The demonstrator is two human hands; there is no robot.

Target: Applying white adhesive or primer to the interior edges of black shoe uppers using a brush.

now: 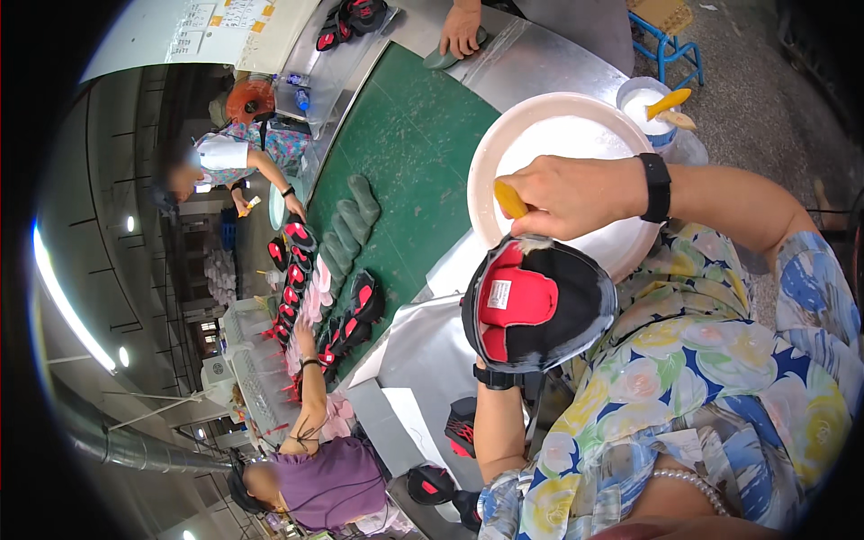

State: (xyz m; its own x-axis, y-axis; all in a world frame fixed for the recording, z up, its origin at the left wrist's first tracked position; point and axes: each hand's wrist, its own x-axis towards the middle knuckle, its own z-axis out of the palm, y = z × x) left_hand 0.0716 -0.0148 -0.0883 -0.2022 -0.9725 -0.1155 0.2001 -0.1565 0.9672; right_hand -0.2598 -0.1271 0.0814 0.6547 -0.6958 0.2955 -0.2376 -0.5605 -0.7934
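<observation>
My right hand (562,193) is closed around a yellow-handled brush (509,200) above a wide pale basin (481,135) of white liquid. The pale bristles touch or nearly touch the upper rim of a black shoe upper (576,297). Its lining is red with a white label, and a whitish film runs along its lower edge. Behind it, my left forearm (499,436) reaches up and my left hand supports the upper; the fingers are hidden. A black band circles each wrist.
Beyond the basin stands a small tub (634,103) with brushes. A green conveyor belt (423,144) carries grey-green shoe lasts (346,225) and black-red uppers (355,310). Two co-workers reach over it from the left; another person's hand (461,31) rests on a last at the top.
</observation>
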